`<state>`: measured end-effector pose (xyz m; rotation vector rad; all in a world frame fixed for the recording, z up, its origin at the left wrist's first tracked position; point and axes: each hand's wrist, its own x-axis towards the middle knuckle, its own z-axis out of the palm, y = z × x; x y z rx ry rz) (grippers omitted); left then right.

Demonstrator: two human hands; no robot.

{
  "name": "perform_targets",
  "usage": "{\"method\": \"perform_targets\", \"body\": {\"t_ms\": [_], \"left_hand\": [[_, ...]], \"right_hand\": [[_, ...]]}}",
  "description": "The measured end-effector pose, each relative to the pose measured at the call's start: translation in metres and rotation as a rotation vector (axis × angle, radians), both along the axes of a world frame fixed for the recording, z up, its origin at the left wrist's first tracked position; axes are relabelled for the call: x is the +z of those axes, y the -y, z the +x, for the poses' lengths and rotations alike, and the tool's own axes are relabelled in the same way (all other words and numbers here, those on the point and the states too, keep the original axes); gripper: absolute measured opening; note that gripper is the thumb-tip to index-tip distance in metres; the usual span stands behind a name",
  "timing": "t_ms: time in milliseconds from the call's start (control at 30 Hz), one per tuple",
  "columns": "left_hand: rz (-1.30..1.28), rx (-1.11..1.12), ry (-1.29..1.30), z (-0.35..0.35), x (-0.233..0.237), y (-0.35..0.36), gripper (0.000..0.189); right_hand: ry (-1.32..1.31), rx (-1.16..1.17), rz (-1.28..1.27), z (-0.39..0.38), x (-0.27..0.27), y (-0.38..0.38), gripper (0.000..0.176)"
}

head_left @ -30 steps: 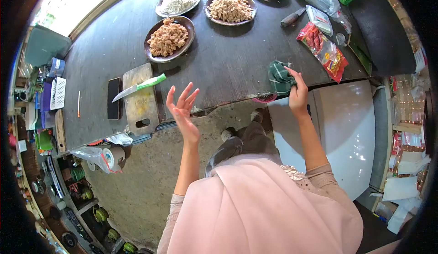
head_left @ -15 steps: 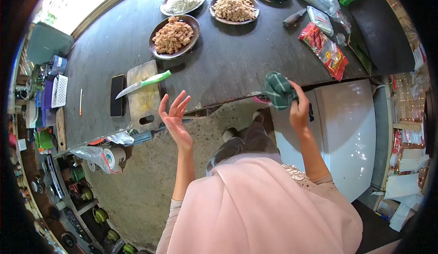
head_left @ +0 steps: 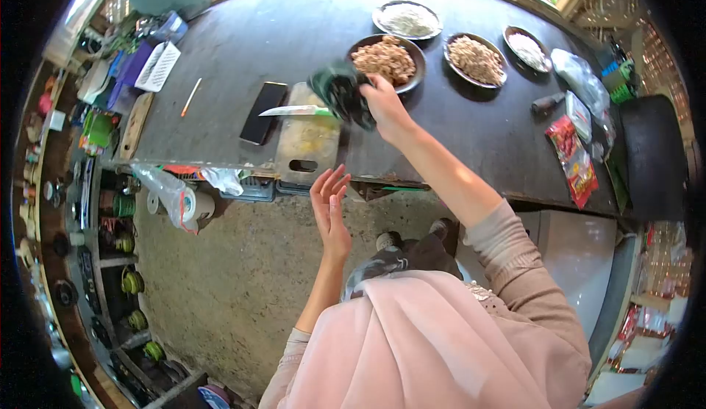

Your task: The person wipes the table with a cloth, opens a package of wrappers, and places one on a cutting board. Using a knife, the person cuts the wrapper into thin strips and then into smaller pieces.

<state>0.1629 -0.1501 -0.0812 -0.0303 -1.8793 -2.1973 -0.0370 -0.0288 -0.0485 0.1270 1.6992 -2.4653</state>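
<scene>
A dark green cloth (head_left: 342,93), blurred by motion, is gripped in my right hand (head_left: 387,111) above the table. It hides the end of the green handle of a knife (head_left: 298,110), whose blade points left across a wooden cutting board (head_left: 307,141). Below the table's front edge, near the board's slotted end, my left hand (head_left: 332,210) hangs in the air with fingers stretched out and nothing in it. A black phone (head_left: 263,113) lies left of the board. Just behind the cloth stands a plate of brown chopped food (head_left: 384,60), partly covered by my right hand.
Farther back are a plate of white flakes (head_left: 409,19), a plate of pale brown bits (head_left: 476,59) and another white plateful (head_left: 528,47). A red packet (head_left: 572,160) and plastic bags (head_left: 581,78) lie at right. Shelves (head_left: 118,262) stand at left, a black chair (head_left: 651,155) at right.
My right hand has swung left and forward with the cloth, from over the white surface at right to above the knife and board. The view has turned; my left hand stays open.
</scene>
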Motion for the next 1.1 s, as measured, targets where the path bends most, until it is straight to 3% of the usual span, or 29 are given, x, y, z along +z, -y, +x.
{"method": "perform_targets", "body": {"t_ms": [33,100,133,200,233,300,333,400,433,500,567,633,733,767,833,967,1033,1100], "left_hand": [[0.003,0.009,0.002,0.001,0.001,0.004,0.045],[-0.013,0.049,0.001,0.005,0.002,0.011,0.045],[-0.026,0.067,0.006,0.007,0.003,0.015,0.046],[-0.034,0.159,0.009,0.011,0.003,0.020,0.041],[-0.042,0.234,0.009,0.011,0.002,0.022,0.036],[0.007,0.337,0.076,0.012,-0.017,0.037,0.028],[0.053,0.423,0.150,0.010,-0.025,0.045,0.020],[0.107,0.482,0.240,0.000,-0.041,0.056,0.017],[0.160,0.539,0.326,-0.009,-0.050,0.062,0.017],[0.092,0.578,0.275,-0.027,-0.075,0.073,0.022],[0.114,0.474,0.462,-0.041,-0.072,0.075,0.027],[0.132,0.438,0.448,-0.047,-0.078,0.072,0.028],[-0.110,0.551,0.342,-0.041,-0.076,0.068,0.027],[-0.113,0.527,0.342,-0.038,-0.069,0.062,0.027],[-0.038,0.721,-0.077,-0.030,-0.048,0.045,0.031],[-0.105,0.685,-0.036,-0.008,-0.010,0.060,0.032],[-0.093,0.656,0.025,-0.006,0.000,0.069,0.031],[0.025,0.370,0.196,-0.010,0.008,0.071,0.029]], "right_hand": [[0.039,0.052,-0.110,-0.017,0.011,0.012,0.038],[0.095,0.127,-0.448,-0.031,0.040,0.029,0.028],[0.097,0.146,-0.449,-0.031,0.037,0.039,0.028],[-0.212,0.001,0.105,-0.026,0.021,0.055,0.031],[-0.218,0.013,0.106,-0.021,0.008,0.055,0.031],[-0.716,0.201,1.333,-0.006,-0.023,0.044,0.037],[-0.720,0.202,1.333,-0.002,-0.028,0.045,0.037],[-0.797,0.171,1.642,0.007,-0.039,0.042,0.033],[-0.793,0.163,1.646,0.011,-0.045,0.041,0.033],[-0.862,0.168,1.732,0.018,-0.053,0.041,0.029],[-0.727,0.310,1.519,0.042,-0.047,0.031,0.024],[-0.610,0.373,1.285,0.074,-0.033,0.015,0.024],[-0.432,0.453,1.119,0.113,-0.009,-0.021,0.030],[-0.416,0.432,1.124,0.122,-0.014,-0.035,0.030],[-0.476,0.417,0.920,0.141,-0.024,-0.064,0.035],[-0.309,0.360,0.789,0.177,-0.012,-0.110,0.037],[-0.171,0.197,0.721,0.193,-0.006,-0.128,0.037],[-0.160,0.101,0.727,0.203,-0.002,-0.149,0.037]]}}
